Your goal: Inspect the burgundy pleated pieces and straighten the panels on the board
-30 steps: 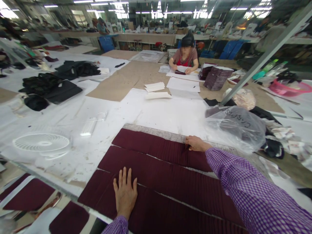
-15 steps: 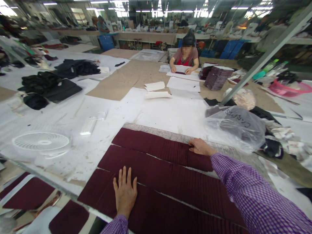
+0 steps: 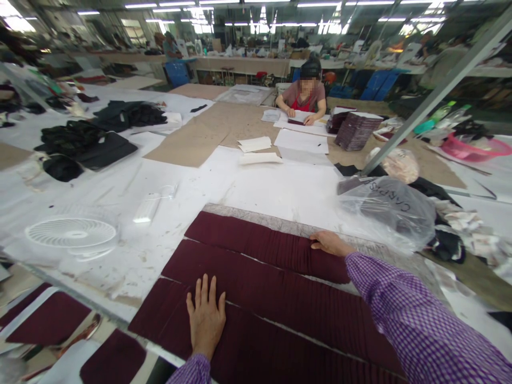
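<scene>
Fluorescent tubes [image 3: 318, 5] light a workshop floor where a white-covered desk [image 3: 280, 186] carries long panels of maroon cloth [image 3: 240, 229], laid in near-parallel rows at its near edge, over a patterned sheet [image 3: 256, 214]. The left hand [image 3: 206, 320] lies palm down on the cloth, fingers spread wide. The right hand [image 3: 331, 244] reaches across to the upper edge of the farthest row, fingers drawn close together; whether they pinch the fabric cannot be told. Beyond it sits a clear plastic bag [image 3: 388, 208]; across the desk, a co-worker [image 3: 306, 98] bends over a small dark piece beside a dark stack [image 3: 357, 130].

Good handling here would seem to call for a broad, light palm as an anchor, with the fingertips working gently along the edge, since a hard drag could ripple the closely spaced creases or pull the row askew. Keeping the thin gaps between rows even, and the checked sleeve [image 3: 416, 304] off the cloth, would probably help.

Compared with one second earlier, the right hand has shifted toward the right end of the far row, and the cloth bunched by its fingers now lies flatter. The left hand keeps its place. Across the desk, the co-worker's hands have moved slightly closer together.
</scene>
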Demonstrator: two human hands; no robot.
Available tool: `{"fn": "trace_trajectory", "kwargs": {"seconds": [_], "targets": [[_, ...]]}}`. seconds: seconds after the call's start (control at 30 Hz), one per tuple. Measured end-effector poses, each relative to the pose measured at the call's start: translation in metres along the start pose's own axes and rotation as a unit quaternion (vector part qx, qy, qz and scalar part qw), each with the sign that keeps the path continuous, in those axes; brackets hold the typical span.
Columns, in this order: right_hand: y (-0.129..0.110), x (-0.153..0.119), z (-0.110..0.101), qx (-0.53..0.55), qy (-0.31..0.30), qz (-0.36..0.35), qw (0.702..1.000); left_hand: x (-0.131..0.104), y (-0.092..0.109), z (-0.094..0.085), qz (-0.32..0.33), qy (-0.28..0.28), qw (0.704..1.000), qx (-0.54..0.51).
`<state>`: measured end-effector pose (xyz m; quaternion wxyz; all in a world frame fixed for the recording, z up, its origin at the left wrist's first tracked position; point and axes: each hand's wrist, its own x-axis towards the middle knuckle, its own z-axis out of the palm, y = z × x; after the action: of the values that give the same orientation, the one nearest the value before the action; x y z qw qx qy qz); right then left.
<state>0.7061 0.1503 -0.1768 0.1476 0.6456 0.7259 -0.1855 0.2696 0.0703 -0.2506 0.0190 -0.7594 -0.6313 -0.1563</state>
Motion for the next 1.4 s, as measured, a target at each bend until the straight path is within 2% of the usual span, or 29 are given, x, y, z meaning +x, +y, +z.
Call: {"fn": "trace_trajectory", "kwargs": {"seconds": [0.37, 0.63, 0.77, 0.9, 0.97, 1.13, 1.33, 1.4], "targets": [[0.01, 0.008, 0.001, 0.03, -0.021, -0.039, 0.999, 0.001, 0.001, -0.001, 0.0, 0.0, 1.0, 0.003], [0.003, 0.006, -0.002, 0.019, -0.018, -0.011, 1.0, 0.0, 0.002, -0.003, 0.01, -0.016, 1.0, 0.016], [-0.003, 0.002, 0.005, 0.003, 0.024, 0.051, 0.998, 0.0, 0.002, -0.002, 0.009, -0.005, 1.0, 0.008], [-0.008, -0.007, 0.013, -0.005, 0.121, 0.1, 0.988, -0.001, 0.002, -0.002, 0.009, -0.003, 1.0, 0.007], [-0.01, -0.013, 0.019, 0.004, 0.16, 0.099, 0.982, -0.001, 0.002, -0.002, 0.009, -0.006, 1.0, 0.01], [-0.016, -0.025, 0.039, 0.052, 0.197, 0.054, 0.978, -0.001, 0.002, -0.002, 0.008, -0.004, 1.0, 0.0], [-0.043, -0.031, 0.059, 0.058, 0.247, 0.129, 0.959, -0.002, 0.002, -0.003, 0.009, -0.001, 1.0, -0.008], [-0.05, -0.036, 0.063, 0.06, 0.257, 0.133, 0.955, -0.002, 0.001, -0.003, 0.01, 0.001, 1.0, -0.008]]}}
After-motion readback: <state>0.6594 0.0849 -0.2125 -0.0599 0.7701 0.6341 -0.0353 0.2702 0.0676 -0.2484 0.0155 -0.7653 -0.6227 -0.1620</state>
